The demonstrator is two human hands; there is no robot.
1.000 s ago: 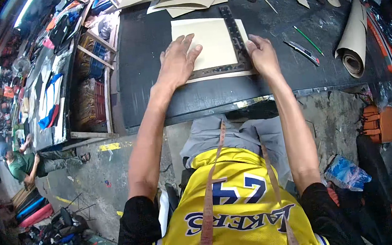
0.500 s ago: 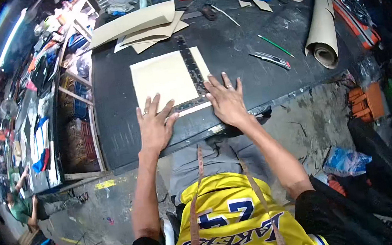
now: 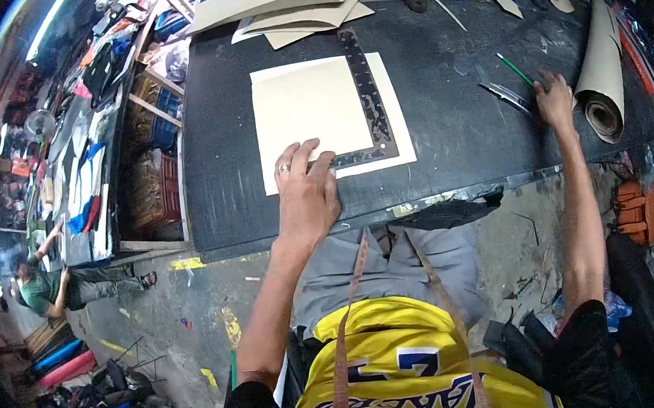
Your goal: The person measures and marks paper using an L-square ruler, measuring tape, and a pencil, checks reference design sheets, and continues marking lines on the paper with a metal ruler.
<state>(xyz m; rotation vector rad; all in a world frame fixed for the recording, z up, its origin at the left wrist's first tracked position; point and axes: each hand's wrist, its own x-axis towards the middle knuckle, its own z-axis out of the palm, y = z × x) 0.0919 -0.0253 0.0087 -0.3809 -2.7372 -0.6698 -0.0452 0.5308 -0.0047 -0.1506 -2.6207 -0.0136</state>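
Note:
My left hand (image 3: pixel 306 190) lies on the near edge of a cream paper sheet (image 3: pixel 305 107), fingers stretched out and pressing on the short arm of a dark L-shaped ruler (image 3: pixel 369 100). The ruler's long arm runs away from me along the sheet's right side. Over to the right, my right hand (image 3: pixel 556 104) rests low on the table with fingers curled. It covers the near ends of a green pencil (image 3: pixel 515 69) and a box cutter (image 3: pixel 504 96). Whether the fingers grip either one is hidden.
Rolled brown paper (image 3: pixel 600 72) stands just right of my right hand. Stacked paper pieces (image 3: pixel 299 12) lie at the back of the black table (image 3: pixel 227 159). A tape measure (image 3: pixel 342 362) hangs round my neck. At far left, another person (image 3: pixel 49 285) is at a second table.
My right hand has left the ruler and moved right to the pencil and cutter. My left hand has shifted onto the ruler's short arm. The whole view has shifted.

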